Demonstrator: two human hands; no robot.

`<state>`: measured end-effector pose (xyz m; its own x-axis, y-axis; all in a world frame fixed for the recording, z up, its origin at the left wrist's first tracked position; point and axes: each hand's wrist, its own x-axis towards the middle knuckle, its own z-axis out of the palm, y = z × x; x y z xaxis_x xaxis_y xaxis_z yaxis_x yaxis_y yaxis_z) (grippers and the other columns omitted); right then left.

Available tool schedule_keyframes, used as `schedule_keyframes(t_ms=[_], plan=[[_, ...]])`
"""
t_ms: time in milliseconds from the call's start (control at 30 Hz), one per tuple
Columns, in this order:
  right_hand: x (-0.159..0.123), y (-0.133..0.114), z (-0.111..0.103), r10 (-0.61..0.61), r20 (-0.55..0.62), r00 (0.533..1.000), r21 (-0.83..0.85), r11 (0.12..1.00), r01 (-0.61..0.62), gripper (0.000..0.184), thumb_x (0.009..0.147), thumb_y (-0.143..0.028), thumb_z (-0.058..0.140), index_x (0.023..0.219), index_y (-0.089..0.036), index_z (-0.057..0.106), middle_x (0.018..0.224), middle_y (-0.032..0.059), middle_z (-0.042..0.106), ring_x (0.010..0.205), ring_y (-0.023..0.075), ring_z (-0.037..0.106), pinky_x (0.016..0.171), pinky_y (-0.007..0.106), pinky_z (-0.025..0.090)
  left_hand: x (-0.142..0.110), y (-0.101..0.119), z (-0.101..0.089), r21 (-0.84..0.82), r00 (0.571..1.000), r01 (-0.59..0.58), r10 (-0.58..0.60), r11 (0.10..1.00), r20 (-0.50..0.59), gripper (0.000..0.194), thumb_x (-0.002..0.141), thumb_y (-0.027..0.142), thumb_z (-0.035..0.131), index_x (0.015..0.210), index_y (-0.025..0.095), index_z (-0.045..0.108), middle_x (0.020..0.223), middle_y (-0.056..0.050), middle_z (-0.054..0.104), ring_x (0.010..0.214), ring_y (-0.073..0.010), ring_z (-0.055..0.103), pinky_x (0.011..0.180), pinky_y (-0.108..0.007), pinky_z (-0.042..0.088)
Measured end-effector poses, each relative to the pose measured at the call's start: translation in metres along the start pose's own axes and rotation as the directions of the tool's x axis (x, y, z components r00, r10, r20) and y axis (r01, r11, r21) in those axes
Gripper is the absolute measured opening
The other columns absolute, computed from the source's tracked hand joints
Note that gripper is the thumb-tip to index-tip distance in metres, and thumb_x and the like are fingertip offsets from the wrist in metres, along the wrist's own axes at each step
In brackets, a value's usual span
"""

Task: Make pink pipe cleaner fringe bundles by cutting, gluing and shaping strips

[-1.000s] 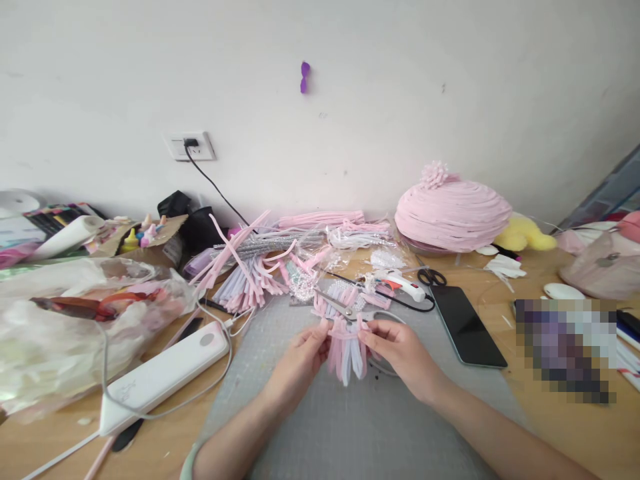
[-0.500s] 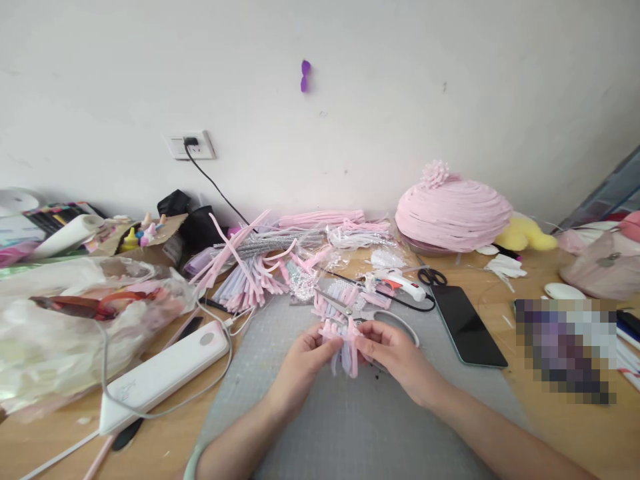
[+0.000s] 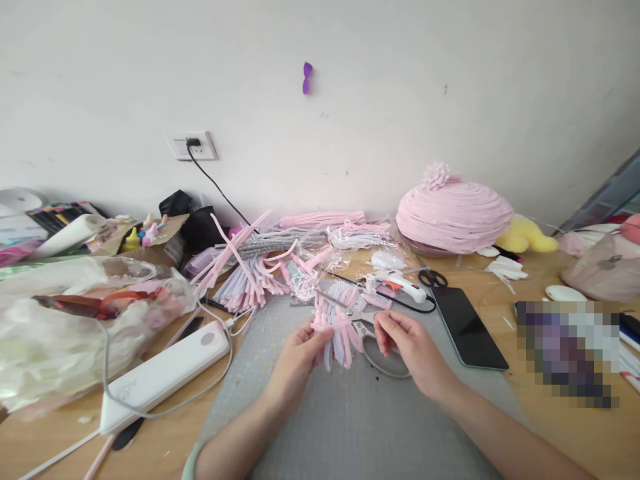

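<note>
The left hand point(image 3: 299, 351) has its thumb pressed down over its fingers, pinching the crosswise band of a pink-and-lilac pipe-cleaner bundle point(image 3: 336, 343), whose strands fan out toward the person above a grey cutting mat point(image 3: 320, 423). The right hand point(image 3: 413, 343) is just to the right, apart from the bundle, its fingers curled in against the thumb; whether they pinch anything small I cannot tell.

Grey-handled scissors point(image 3: 361, 327) lie across the space between the hands and the supplies behind, partly covered by the bundle and close to the right hand. Beyond them are loose strings of pearly beads point(image 3: 303, 285) and a white glue gun point(image 3: 407, 287). A dark-screened phone point(image 3: 470, 327) lies right of the mat on the wood-grained worktop point(image 3: 55, 453); a crumpled translucent plastic bag point(image 3: 45, 360) sprawls at far left. Fuzzy pink strands wrap a rounded dome point(image 3: 453, 215) near the wall point(image 3: 350, 40).
</note>
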<state>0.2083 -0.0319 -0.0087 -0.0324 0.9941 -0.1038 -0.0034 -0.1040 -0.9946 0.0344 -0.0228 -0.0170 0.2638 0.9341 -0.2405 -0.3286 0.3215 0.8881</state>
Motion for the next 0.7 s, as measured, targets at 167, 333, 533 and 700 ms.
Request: schedule_keyframes(t_ms=[167,333,533,700], plan=[[-0.0016,0.0007,-0.0016,0.008,0.04,0.999,-0.082,0.997,-0.005,0.041,0.079,-0.049,0.049,0.051,-0.019,0.045,0.045,-0.0036,0.046,0.044,0.0087,0.042,0.049,0.023,0.036,-0.0011,0.001,0.0007,-0.018,0.999,0.004,-0.003,1.0,0.033,0.037,0.068,0.035,0.068,0.098,0.014,0.063,0.089,-0.008,0.07,0.076,-0.0188,0.064,0.068,-0.025,0.046],[0.0033,0.003,-0.0035,0.05,0.102,0.994,-0.019,0.999,-0.048,0.033,0.068,-0.049,0.062,0.066,-0.016,0.063,0.068,0.0025,0.064,0.062,0.0143,0.059,0.063,0.028,0.046,-0.0021,0.0035,0.0036,-0.013,1.0,-0.007,0.007,1.0,0.027,0.038,0.067,0.035,0.068,0.098,0.013,0.063,0.086,-0.007,0.071,0.077,-0.0198,0.064,0.067,-0.026,0.045],[0.0063,0.006,-0.002,0.079,0.125,0.989,-0.016,0.997,-0.077,0.03,0.063,-0.047,0.068,0.069,-0.017,0.066,0.069,0.0027,0.067,0.064,0.0163,0.062,0.067,0.031,0.048,-0.001,0.0021,0.0031,0.0,1.0,0.0,0.0,1.0,0.028,0.041,0.066,0.037,0.069,0.099,0.013,0.062,0.086,-0.008,0.071,0.076,-0.02,0.064,0.066,-0.026,0.045],[0.0038,0.0053,-0.0023,0.107,0.08,0.991,-0.014,0.994,-0.106,0.033,0.069,-0.049,0.062,0.064,-0.016,0.062,0.064,0.0026,0.066,0.057,0.0145,0.06,0.06,0.028,0.048,-0.0006,0.0,0.0013,-0.015,1.0,-0.001,0.001,1.0,0.03,0.039,0.066,0.035,0.069,0.098,0.014,0.062,0.086,-0.007,0.07,0.076,-0.0193,0.064,0.066,-0.025,0.045]])
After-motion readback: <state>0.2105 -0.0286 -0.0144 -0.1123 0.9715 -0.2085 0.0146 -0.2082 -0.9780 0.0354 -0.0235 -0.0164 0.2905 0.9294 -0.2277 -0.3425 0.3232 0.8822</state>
